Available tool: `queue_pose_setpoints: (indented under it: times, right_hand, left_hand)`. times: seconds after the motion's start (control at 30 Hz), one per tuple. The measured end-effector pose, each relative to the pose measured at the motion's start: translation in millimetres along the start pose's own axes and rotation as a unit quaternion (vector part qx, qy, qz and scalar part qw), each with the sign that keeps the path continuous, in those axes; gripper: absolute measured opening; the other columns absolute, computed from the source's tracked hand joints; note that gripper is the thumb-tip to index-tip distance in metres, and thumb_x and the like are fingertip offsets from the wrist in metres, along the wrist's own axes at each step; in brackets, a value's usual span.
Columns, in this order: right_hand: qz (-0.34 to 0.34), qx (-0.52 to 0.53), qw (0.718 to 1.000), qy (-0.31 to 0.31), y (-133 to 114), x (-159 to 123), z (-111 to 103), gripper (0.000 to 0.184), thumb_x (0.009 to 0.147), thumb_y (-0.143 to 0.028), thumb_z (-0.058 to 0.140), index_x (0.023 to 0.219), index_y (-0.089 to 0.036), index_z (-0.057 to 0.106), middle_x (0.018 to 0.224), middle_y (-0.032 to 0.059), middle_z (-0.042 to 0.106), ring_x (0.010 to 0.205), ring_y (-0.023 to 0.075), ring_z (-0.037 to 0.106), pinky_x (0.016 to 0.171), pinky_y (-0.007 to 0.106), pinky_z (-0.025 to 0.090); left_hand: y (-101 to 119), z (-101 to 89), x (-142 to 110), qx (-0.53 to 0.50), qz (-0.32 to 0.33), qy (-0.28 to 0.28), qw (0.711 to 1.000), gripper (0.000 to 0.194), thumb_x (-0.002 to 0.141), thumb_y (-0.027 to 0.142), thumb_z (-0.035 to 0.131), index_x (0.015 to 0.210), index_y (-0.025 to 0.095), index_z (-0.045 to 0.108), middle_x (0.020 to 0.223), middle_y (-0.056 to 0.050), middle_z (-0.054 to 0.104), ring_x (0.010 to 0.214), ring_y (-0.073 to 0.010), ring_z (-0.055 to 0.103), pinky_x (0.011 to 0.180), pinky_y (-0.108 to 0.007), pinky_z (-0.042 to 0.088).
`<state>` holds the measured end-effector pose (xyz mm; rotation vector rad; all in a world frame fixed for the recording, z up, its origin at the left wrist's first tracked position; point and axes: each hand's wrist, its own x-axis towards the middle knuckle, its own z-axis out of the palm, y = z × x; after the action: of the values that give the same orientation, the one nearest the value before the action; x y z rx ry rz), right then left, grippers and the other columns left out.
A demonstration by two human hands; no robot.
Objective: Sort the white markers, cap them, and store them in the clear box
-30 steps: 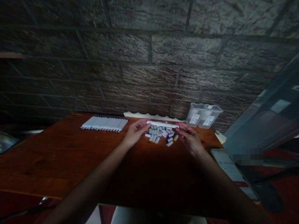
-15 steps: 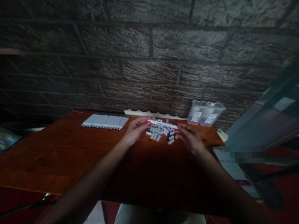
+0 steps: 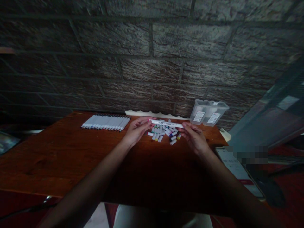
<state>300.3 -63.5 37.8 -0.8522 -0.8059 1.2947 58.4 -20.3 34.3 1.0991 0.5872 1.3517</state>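
A white marker [image 3: 163, 123] with printing along its barrel lies level between my two hands, over the table. My left hand [image 3: 137, 130] pinches its left end, where a bit of pink shows. The fingers of my right hand [image 3: 193, 134] are closed on the other end. Beneath and just in front of the marker is a loose heap of short white marker caps [image 3: 158, 133], some with green, yellow, purple or black ends. To the left, a row of white markers [image 3: 105, 122] lies side by side with dark and coloured tips.
Two clear plastic containers [image 3: 209, 113] with labels stand at the back right. A white wavy-edged strip [image 3: 154, 114] runs along the brick wall [image 3: 133, 69]. A phone or tablet [image 3: 237, 169] with a lit screen lies at the right edge of the wooden table [image 3: 59, 158].
The marker has been turned about its length, so printing now shows on the barrel. My hands stay at its two ends. The whole view has shifted slightly.
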Motion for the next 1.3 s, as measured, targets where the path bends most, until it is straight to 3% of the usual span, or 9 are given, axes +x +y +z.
queue_pose_setpoints:
  times: [0.23,0.4,0.53,0.7,0.8,0.87,0.97,1.1,1.3]
  right_hand:
    - [-0.001,0.001,1.000,0.007,-2,1,0,0.028,0.057,-0.034,0.088,0.079,-0.023,0.074,0.079,-0.0019,0.074,0.069,0.0107,0.070,0.059,0.017,0.056]
    - [-0.022,0.004,1.000,0.003,0,3,0,0.026,0.060,-0.029,0.087,0.082,-0.024,0.074,0.084,-0.0009,0.074,0.078,0.0128,0.070,0.072,0.022,0.059]
    - [-0.128,0.000,0.990,0.066,-28,14,-15,0.028,0.059,-0.028,0.087,0.082,-0.022,0.073,0.083,-0.0019,0.072,0.074,0.0094,0.068,0.072,0.020,0.057]
    - [-0.378,-0.081,0.890,0.242,-110,44,-54,0.033,0.064,-0.040,0.083,0.083,-0.019,0.067,0.079,-0.0020,0.067,0.068,0.0102,0.066,0.065,0.023,0.056]
    - [-0.405,-0.286,0.827,0.265,-150,61,-67,0.039,0.070,-0.050,0.074,0.089,-0.017,0.067,0.076,0.0014,0.068,0.069,0.0175,0.066,0.061,0.030,0.054]
    - [-0.399,-0.434,0.760,0.275,-162,70,-66,0.040,0.074,-0.052,0.069,0.091,-0.016,0.069,0.077,0.0052,0.070,0.071,0.0209,0.067,0.065,0.033,0.053]
    - [-0.375,-0.587,0.675,0.245,-160,80,-56,0.037,0.079,-0.046,0.065,0.098,-0.015,0.070,0.081,0.0093,0.073,0.074,0.0226,0.068,0.073,0.034,0.050]
    - [-0.325,-0.683,0.632,0.170,-140,92,-43,0.034,0.083,-0.038,0.062,0.109,-0.018,0.067,0.086,0.0093,0.074,0.078,0.0225,0.069,0.073,0.031,0.048]
    - [-0.263,-0.796,0.538,0.089,-115,104,-39,0.022,0.088,-0.033,0.058,0.099,-0.020,0.072,0.091,0.0110,0.075,0.090,0.0243,0.068,0.080,0.032,0.047]
  left_hand:
    - [0,-1.7,-1,0.042,0.001,0.000,0.999,0.030,0.069,0.024,0.081,0.097,0.018,0.073,0.103,-0.007,0.074,0.072,-0.0112,0.066,0.071,-0.026,0.057]
    - [-8,-2.7,1,0.115,0.018,-0.012,0.993,0.035,0.073,0.033,0.078,0.103,0.016,0.072,0.080,-0.004,0.073,0.065,-0.0120,0.065,0.064,-0.025,0.054]
    - [-17,-6.4,4,0.165,0.025,0.000,0.986,0.040,0.074,0.038,0.077,0.106,0.015,0.069,0.099,-0.009,0.074,0.063,-0.0114,0.064,0.062,-0.025,0.052]
    - [-21,-16.1,10,0.167,0.035,0.043,0.984,0.041,0.073,0.046,0.074,0.097,0.013,0.070,0.098,-0.010,0.075,0.058,-0.0107,0.060,0.054,-0.023,0.047]
    - [-20,-19.6,13,0.169,0.038,0.067,0.983,0.040,0.073,0.049,0.074,0.093,0.014,0.070,0.094,-0.008,0.075,0.056,-0.0105,0.058,0.052,-0.023,0.046]
    - [-19,-20.1,13,0.168,0.038,0.077,0.982,0.040,0.072,0.050,0.074,0.090,0.014,0.070,0.091,-0.008,0.075,0.055,-0.0104,0.057,0.050,-0.022,0.045]
    - [-19,-20.2,14,0.165,0.037,0.080,0.982,0.042,0.070,0.051,0.075,0.090,0.014,0.070,0.092,-0.008,0.075,0.055,-0.0106,0.057,0.049,-0.022,0.044]
    - [-20,-23.6,15,0.171,0.046,0.078,0.981,0.044,0.070,0.053,0.074,0.091,0.015,0.069,0.092,-0.009,0.075,0.054,-0.0110,0.057,0.051,-0.023,0.045]
    - [-21,-29.4,18,0.181,0.061,0.085,0.978,0.045,0.070,0.054,0.073,0.090,0.014,0.069,0.091,-0.009,0.075,0.055,-0.0110,0.057,0.057,-0.025,0.047]
